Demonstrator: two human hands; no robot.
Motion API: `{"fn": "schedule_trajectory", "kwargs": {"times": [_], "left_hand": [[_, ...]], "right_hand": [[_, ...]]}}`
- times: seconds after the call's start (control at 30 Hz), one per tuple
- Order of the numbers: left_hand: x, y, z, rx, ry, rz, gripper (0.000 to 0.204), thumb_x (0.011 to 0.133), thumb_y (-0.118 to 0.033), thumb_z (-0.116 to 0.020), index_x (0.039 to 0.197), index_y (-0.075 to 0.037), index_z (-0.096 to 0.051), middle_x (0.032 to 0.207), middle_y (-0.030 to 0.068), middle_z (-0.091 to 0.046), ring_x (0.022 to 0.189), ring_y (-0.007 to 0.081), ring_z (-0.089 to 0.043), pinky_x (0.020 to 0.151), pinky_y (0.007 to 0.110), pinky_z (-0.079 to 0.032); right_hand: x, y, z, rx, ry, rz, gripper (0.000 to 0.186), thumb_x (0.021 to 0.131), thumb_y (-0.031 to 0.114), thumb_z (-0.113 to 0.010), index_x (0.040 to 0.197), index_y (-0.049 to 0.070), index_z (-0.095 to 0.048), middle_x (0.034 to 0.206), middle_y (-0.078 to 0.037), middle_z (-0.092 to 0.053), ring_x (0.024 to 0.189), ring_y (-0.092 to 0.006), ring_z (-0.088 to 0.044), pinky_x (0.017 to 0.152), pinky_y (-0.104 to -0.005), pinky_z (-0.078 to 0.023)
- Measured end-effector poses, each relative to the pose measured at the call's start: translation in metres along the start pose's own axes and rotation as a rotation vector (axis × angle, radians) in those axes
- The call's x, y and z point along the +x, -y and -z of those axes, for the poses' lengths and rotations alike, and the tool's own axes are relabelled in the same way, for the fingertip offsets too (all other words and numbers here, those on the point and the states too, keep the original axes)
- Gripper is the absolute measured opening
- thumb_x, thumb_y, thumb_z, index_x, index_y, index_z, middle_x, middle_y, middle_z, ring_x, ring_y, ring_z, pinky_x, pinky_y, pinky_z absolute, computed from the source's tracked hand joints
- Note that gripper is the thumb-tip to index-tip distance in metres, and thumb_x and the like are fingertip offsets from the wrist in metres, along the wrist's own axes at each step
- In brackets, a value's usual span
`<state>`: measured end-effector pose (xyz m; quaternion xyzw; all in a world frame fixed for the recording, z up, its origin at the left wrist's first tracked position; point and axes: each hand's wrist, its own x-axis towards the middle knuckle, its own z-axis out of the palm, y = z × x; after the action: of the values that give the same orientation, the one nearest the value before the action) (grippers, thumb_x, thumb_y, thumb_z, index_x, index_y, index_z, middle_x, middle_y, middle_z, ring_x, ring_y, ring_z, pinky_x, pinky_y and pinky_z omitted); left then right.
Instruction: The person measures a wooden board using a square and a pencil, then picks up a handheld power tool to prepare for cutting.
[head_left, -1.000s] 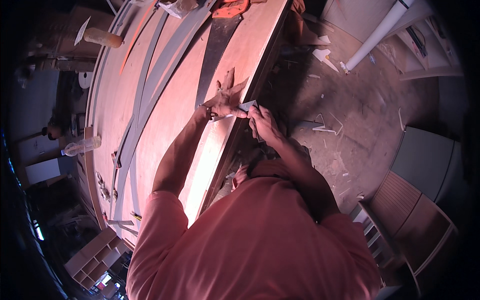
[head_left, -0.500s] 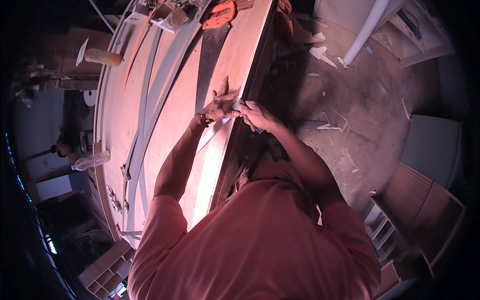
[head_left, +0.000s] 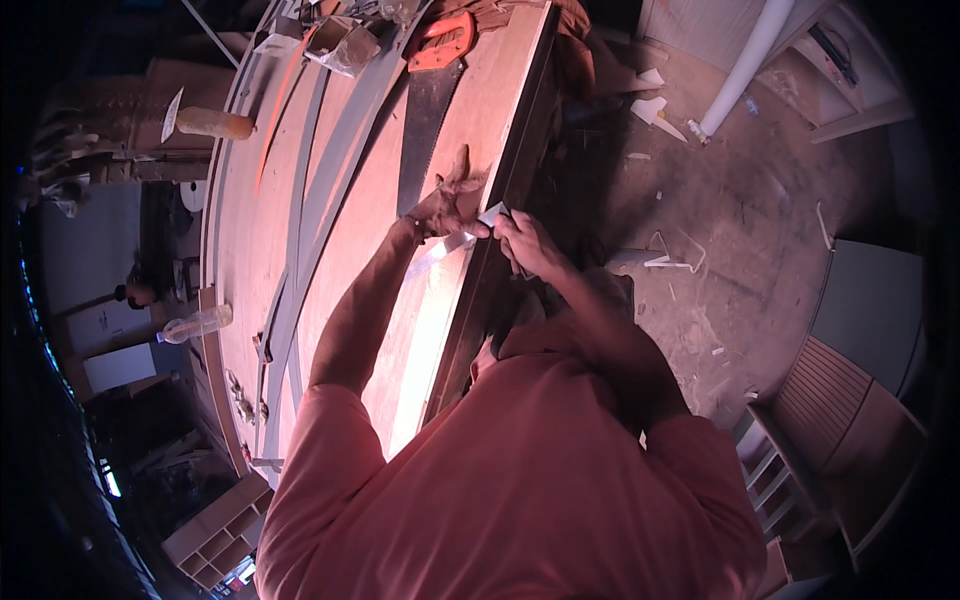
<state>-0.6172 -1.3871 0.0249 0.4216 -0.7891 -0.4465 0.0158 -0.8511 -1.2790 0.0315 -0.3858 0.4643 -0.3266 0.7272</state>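
One pale piece [head_left: 491, 213] between both hands [head_left: 528, 246]

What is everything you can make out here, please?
Bench: one, pale wood, beneath left forearm
Handsaw: one, orange handle and dark blade, on bench
Strips: several grey, one orange, along bench
Bottles: two, amber and clear, bench's left edge
Open box: one, pale brown, bench's top end
Pipe: one, white, upper right
Scraps: several, pale, on floor
Compartmented shelf: one, brown, lower left
Flat panel: one, greenish grey, right side
Small piece: one, pale, between the hands
Left hand: one, bare, spread on bench
Right hand: one, bare, at bench edge
Shirt: one, red, bottom centre
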Motion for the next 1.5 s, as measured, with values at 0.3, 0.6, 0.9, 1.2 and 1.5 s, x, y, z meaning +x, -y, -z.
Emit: {"fn": "schedule_trajectory", "kwargs": {"times": [0.3, 0.6, 0.9, 1.2, 1.5], "left_hand": [[0.002, -0.011, 0.018, 0.008, 0.106, 0.131, 0.117, 0.064, -0.04, -0.102, 0.161, -0.011, -0.043, 0.176, 0.0237, 0.008, 0.163, 0.0319, -0.008, 0.13, 0.046, -0.024], [0.037, -0.067, 0.046, 0.254, 0.022, 0.029, 0.157, 0.046, -0.04, -0.105, 0.17, -0.012, -0.013, 0.176, 0.0244, 0.003, 0.163, 0.0388, 0.002, 0.132, 0.05, -0.016], [0.044, -0.065, 0.042, 0.21, 0.137, 0.117, 0.143, 0.052, -0.027, -0.104, 0.168, -0.008, -0.022, 0.178, 0.0109, 0.0, 0.162, 0.0367, 0.01, 0.133, 0.05, -0.014], [0.049, -0.051, 0.052, 0.216, 0.153, 0.062, 0.138, 0.053, -0.027, -0.104, 0.166, -0.006, -0.028, 0.178, 0.0106, -0.003, 0.162, 0.0328, 0.012, 0.134, 0.048, -0.013], [0.084, -0.08, 0.065, 0.382, 0.13, 0.103, 0.158, 0.043, -0.036, -0.106, 0.17, -0.013, -0.014, 0.178, 0.014, -0.005, 0.163, 0.0367, 0.005, 0.13, 0.064, -0.013]], "right_hand": [[0.027, 0.022, 0.014, -0.093, 0.175, -0.078, 0.038, 0.112, 0.036, -0.046, 0.102, 0.0, -0.056, 0.067, -0.002, -0.055, 0.046, -0.0105, -0.052, 0.043, -0.0292, -0.045], [0.008, 0.024, 0.021, 0.108, -0.004, 0.087, 0.036, 0.113, 0.032, -0.045, 0.101, 0.0, -0.056, 0.068, -0.001, -0.049, 0.047, -0.0101, -0.048, 0.041, -0.0289, -0.047], [0.039, 0.031, 0.04, -0.072, 0.092, -0.011, 0.035, 0.113, 0.031, -0.044, 0.101, 0.0, -0.057, 0.067, -0.003, -0.054, 0.043, -0.0132, -0.052, 0.041, -0.0304, -0.046], [0.063, 0.044, 0.049, -0.112, 0.2, -0.018, 0.038, 0.112, 0.032, -0.045, 0.096, 0.0, -0.057, 0.063, -0.004, -0.054, 0.043, -0.0142, -0.054, 0.041, -0.0325, -0.046], [0.043, 0.048, 0.054, 0.107, -0.019, 0.005, 0.037, 0.114, 0.032, -0.044, 0.097, 0.001, -0.055, 0.065, -0.002, -0.051, 0.043, -0.0113, -0.047, 0.04, -0.0294, -0.045]]}}
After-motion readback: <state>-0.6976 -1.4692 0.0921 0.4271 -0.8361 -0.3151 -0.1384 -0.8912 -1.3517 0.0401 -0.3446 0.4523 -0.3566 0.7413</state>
